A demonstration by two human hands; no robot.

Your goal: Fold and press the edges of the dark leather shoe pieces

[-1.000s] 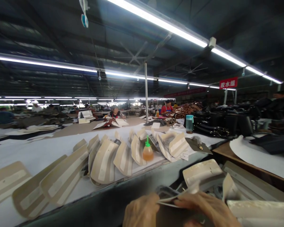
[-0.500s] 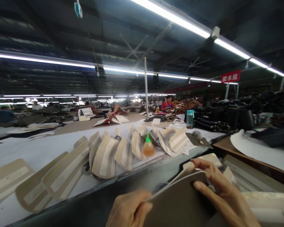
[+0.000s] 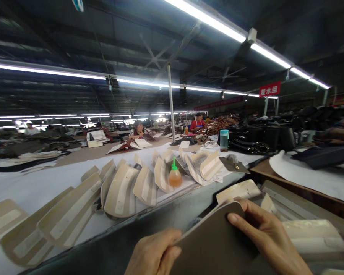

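Note:
Both my hands hold a flat grey-brown panel piece [image 3: 215, 244] at the bottom of the view. My left hand [image 3: 153, 256] grips its left edge with the thumb on top. My right hand [image 3: 268, 236] pinches its upper right corner, fingers curled over the far edge. Just beyond the panel lie more beige cut pieces [image 3: 237, 190], partly hidden by my right hand. A row of curved beige pieces with lighter strips [image 3: 120, 189] lies on the white belt [image 3: 46, 179] ahead.
A small orange glue bottle with a green cap [image 3: 174, 175] stands among the beige pieces. A teal cup [image 3: 224, 139] stands farther back. Dark stacked material [image 3: 275, 137] fills the right side. Other people [image 3: 138, 129] work at distant tables.
My hands have lifted the grey-brown panel from the pile and raised it flat toward me. The view has shifted slightly right, so everything sits a bit further left.

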